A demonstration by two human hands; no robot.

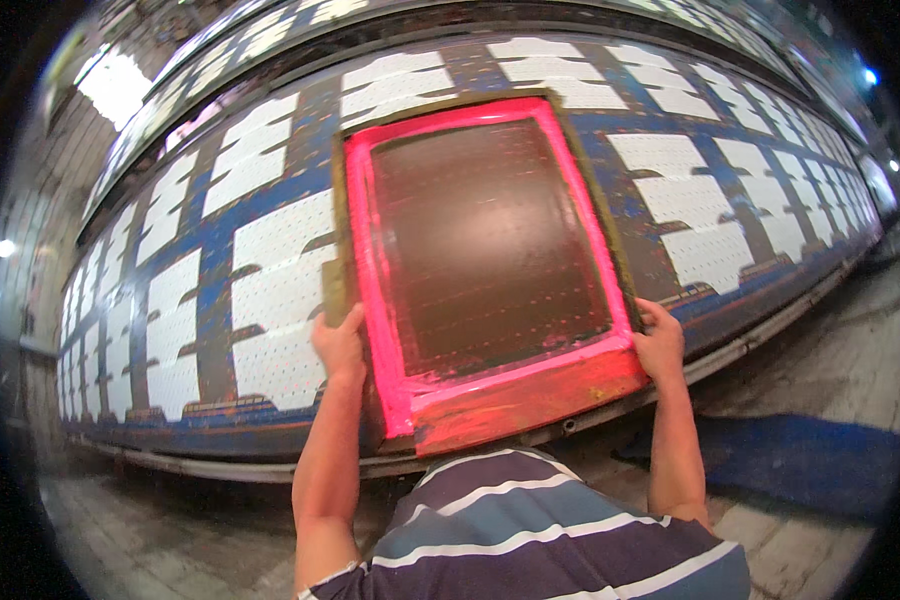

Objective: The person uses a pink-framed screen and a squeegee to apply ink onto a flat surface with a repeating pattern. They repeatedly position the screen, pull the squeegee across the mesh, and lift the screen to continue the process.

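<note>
A rectangular printing screen [480, 250] with a dark mesh, bright pink borders and a red-smeared wooden bottom edge lies over a long printing table [215, 300] covered with white cut pieces. My left hand [338, 342] grips the frame's left side near its lower corner, fingers wrapped on the edge. My right hand [658, 338] holds the opposite side at about the same height, its fingers closed round the frame. The table surface directly under the screen is largely hidden.
Rows of white pieces [683, 210] run along the table to both sides. A metal rail [740, 350] follows its near edge. Behind stands another long table [220, 40] with similar pieces. A blue mat [780, 460] lies on the concrete floor at the lower right.
</note>
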